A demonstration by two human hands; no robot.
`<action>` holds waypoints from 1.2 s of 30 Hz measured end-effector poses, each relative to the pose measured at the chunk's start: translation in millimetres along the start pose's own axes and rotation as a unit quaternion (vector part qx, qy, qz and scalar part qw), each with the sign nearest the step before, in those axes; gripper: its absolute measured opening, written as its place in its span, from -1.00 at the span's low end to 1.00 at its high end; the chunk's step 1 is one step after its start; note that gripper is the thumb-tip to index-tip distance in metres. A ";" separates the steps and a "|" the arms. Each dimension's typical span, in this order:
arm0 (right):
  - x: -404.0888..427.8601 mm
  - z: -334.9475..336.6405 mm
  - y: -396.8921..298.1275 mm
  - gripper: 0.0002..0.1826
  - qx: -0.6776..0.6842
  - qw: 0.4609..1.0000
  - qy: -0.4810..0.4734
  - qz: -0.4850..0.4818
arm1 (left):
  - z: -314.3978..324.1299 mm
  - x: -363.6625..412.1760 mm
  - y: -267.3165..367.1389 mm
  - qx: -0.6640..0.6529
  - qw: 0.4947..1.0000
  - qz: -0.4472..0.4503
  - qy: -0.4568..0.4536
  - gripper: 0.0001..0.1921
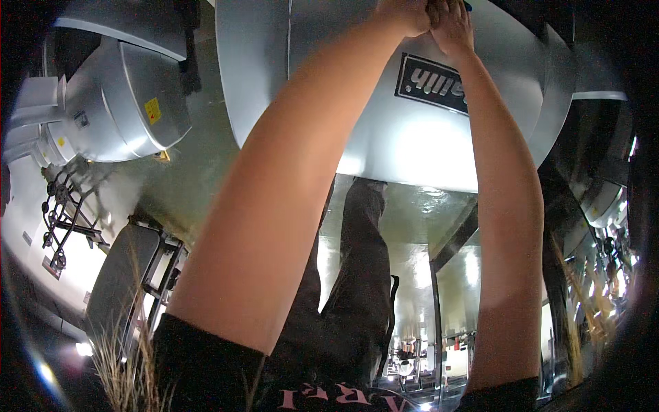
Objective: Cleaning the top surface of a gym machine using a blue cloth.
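Note:
My left hand and my right hand meet at the top edge of the view, over a large smooth silver-grey machine housing. The fingers of my right hand point towards the top edge. Something dark lies between the hands, and a small dark-blue bit shows beside my right fingertips; I cannot tell what either is. Part of my left hand is cut off by the picture's edge. A black badge with raised lettering sits on the housing, partly behind my right forearm. My legs in dark trousers are below the housing.
More silver-grey machine housings with yellow stickers stand at the left. Below them are a black metal rack with round parts and a dark padded board. Light-brown strands cross the lower left. Exercise equipment shows at the lower right.

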State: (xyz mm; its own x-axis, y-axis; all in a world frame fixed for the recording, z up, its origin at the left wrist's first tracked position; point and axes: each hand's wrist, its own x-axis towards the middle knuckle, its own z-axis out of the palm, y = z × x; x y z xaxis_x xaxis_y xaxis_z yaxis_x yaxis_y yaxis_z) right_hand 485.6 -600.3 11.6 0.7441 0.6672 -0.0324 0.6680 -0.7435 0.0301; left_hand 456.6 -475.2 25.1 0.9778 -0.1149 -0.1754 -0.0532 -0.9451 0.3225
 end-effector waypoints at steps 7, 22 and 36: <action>-33.8 -10.1 -13.6 -0.53 0.041 0.997 0.006 0.062 | -2.5 -33.1 17.3 -0.044 0.998 0.019 0.033 -0.49; -99.2 -21.4 -49.5 -0.48 0.118 0.983 0.096 0.103 | 6.4 -104.3 43.3 -0.067 0.993 0.042 0.091 -0.49; -199.1 -37.4 -112.9 -0.47 0.185 0.968 0.079 0.149 | 37.5 -214.2 76.2 -0.001 0.992 0.050 0.118 -0.53</action>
State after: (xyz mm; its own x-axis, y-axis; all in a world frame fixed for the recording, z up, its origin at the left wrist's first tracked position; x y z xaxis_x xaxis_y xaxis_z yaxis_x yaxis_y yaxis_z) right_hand 262.2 -647.6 52.0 0.9148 0.3965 0.0771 0.3976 -0.8500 -0.3457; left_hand 235.6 -534.0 52.3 0.9878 -0.1332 0.0805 -0.1524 -0.9322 0.3284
